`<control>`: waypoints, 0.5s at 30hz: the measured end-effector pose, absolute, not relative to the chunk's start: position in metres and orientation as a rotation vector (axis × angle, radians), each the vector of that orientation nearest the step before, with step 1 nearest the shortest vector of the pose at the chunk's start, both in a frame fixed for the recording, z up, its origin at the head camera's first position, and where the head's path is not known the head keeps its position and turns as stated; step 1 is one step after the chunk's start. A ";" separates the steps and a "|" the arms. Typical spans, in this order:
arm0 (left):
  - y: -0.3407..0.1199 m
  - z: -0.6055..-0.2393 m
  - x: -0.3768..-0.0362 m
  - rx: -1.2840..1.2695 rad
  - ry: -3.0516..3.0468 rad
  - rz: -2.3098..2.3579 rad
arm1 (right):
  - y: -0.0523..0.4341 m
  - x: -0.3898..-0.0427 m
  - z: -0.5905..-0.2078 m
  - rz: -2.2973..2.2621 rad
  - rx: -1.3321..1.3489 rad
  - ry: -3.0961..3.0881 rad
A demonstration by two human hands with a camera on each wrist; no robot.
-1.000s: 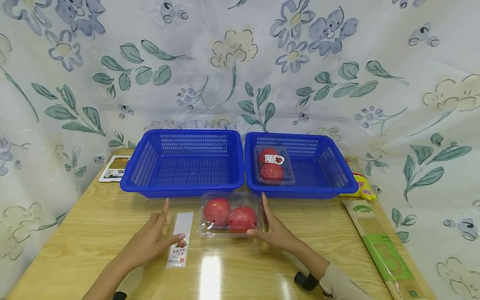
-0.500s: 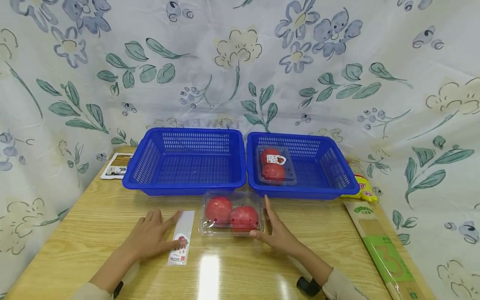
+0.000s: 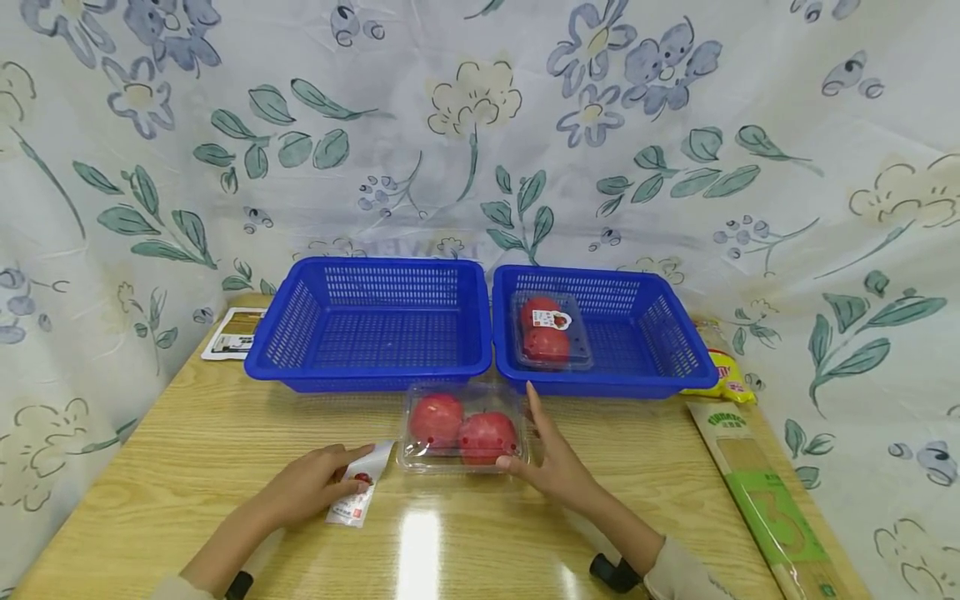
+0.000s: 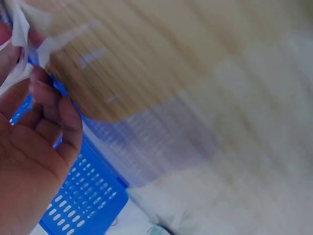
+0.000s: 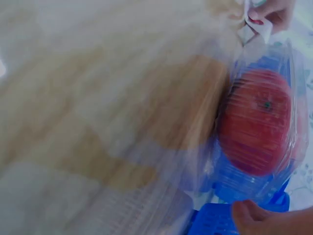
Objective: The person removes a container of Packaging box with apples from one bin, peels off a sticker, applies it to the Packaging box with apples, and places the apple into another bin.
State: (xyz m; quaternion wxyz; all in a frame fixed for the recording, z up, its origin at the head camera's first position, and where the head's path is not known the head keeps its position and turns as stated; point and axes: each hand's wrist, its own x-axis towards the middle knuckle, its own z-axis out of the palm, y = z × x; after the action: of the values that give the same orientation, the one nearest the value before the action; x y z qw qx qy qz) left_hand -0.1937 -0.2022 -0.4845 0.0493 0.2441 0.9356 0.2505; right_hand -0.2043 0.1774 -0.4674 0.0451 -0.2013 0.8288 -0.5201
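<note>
In the head view my left hand [image 3: 303,485] pinches a white label strip [image 3: 356,500] printed with a red fruit, near its middle; the strip bends upward at its far end. The left wrist view shows the strip [image 4: 19,29] crumpled between thumb and fingers. To the right of it a clear plastic box [image 3: 429,463] stands on the table, with two red apples [image 3: 487,437] inside. My right hand [image 3: 558,467] rests against the box's right end, thumb at the front corner and index finger straight along the side. An apple [image 5: 257,122] shows through the plastic in the right wrist view.
Two blue baskets [image 3: 367,379] stand behind the box. Inside the right-hand basket [image 3: 622,385] lies another apple box [image 3: 577,337] with a label on it. A green-labelled long packet [image 3: 772,500] and a yellow bag [image 3: 726,375] lie at right, a flat packet [image 3: 232,333] at far left.
My left hand has come down onto the label strip, taken it between thumb and fingers, and bent it slightly. The right hand and the apple box have stayed in place.
</note>
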 end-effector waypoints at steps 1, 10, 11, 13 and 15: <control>-0.202 -0.484 -0.194 0.726 2.795 0.849 | 0.177 -0.204 -0.467 -1.607 -0.630 2.546; -0.202 -0.477 -0.194 0.535 2.551 1.230 | 0.177 -0.202 -0.466 -1.700 -0.543 2.719; -0.203 -0.475 -0.193 0.521 2.551 1.247 | 0.176 -0.201 -0.465 -1.705 -0.543 2.749; -0.204 -0.470 -0.190 0.480 2.559 1.292 | 0.175 -0.199 -0.463 -1.719 -0.568 2.817; -0.205 -0.462 -0.187 0.448 2.564 1.350 | 0.173 -0.197 -0.460 -1.729 -0.647 2.890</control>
State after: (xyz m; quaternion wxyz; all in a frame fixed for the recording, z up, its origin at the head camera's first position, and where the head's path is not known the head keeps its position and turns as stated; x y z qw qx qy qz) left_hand -0.1874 -0.2049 -0.4621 0.1044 0.1518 0.8697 0.4579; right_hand -0.1973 0.1732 -0.4599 -0.1432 -0.1869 0.8340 -0.4990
